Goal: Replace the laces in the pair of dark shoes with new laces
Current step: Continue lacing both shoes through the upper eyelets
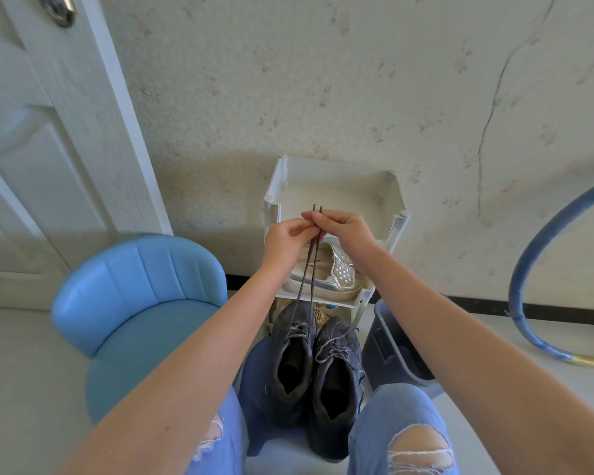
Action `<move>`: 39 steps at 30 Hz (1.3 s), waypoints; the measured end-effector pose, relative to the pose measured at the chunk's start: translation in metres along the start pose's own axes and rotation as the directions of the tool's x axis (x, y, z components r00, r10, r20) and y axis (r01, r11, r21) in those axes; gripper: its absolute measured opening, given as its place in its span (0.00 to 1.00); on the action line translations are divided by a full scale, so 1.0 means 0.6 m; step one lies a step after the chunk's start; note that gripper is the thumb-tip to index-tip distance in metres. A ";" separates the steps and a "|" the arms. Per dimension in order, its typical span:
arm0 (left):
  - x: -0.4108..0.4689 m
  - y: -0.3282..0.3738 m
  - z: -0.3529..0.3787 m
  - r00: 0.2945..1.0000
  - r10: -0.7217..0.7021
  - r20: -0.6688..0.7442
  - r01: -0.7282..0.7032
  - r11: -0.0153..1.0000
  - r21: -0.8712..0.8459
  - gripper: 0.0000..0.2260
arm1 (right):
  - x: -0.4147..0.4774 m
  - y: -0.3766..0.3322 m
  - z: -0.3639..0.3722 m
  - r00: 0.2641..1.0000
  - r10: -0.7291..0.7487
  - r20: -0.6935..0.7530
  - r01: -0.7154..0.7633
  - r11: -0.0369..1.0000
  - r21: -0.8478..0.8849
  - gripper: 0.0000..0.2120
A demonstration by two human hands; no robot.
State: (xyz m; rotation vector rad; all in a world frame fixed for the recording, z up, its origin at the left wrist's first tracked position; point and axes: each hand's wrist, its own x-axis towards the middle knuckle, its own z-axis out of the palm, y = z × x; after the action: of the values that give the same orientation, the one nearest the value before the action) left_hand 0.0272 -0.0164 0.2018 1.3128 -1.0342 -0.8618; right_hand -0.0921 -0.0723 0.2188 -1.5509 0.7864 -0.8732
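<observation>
Two dark grey shoes stand side by side between my knees, the left shoe and the right shoe, both with worn grey laces in their eyelets. A dark lace runs up in two taut strands from the left shoe's toe end. My left hand and my right hand are raised together above the shoes and pinch both strands near their tips, which stick up side by side above my fingers.
A white plastic shoe rack stands against the wall ahead, with a silver shoe on its shelf. A blue chair is at my left, a grey bin at my right, a blue hoop far right.
</observation>
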 end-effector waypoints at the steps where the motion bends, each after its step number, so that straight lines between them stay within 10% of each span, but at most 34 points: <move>1: 0.000 0.000 0.000 1.000 0.025 0.003 -0.025 0.999 0.022 0.06 | 0.000 0.001 -0.003 1.000 0.004 0.003 -0.004 1.000 0.004 0.07; 16: 0.006 0.015 0.029 0.986 0.016 0.166 -0.046 0.982 0.182 0.09 | -0.013 0.011 -0.038 0.993 0.110 0.033 -0.114 0.971 0.210 0.13; 39: 0.014 0.023 0.018 0.992 -0.025 0.125 -0.008 0.966 0.258 0.08 | -0.009 -0.009 -0.028 0.996 0.078 -0.031 -0.076 0.995 0.059 0.12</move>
State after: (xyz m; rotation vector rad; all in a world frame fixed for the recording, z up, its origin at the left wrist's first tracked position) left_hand 0.0191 -0.0269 0.2161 1.4958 -1.2755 -0.8460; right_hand -0.1090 -0.0750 0.2252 -1.4494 0.8331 -0.8599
